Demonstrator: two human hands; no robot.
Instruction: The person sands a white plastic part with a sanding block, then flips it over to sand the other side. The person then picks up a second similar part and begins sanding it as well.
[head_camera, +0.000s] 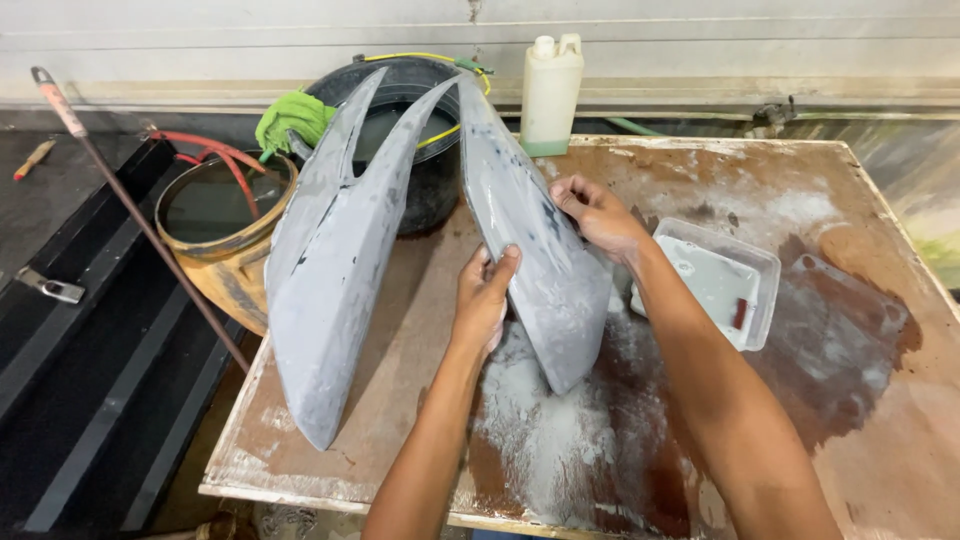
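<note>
A stained wooden table (860, 420) is dusted with white powder. Two grey fairing panels (330, 270) are propped on it; the right-hand panel (545, 270) is gripped by the left hand (483, 300) and pressed by the right hand (600, 215). Dark liquid is held in the black bucket (425, 140) and the orange drum (225, 230); milky water is held in the clear tray (725, 280).

A worn wooden board (420, 330) serves as the tabletop, stained brown and dusted with pale grey powder (thickest just below the grey panels). Two long grey body panels (330, 270) rest on it. Right of them sits a clear plastic tray (720, 280); behind them stands a white jug (550, 95).
</note>
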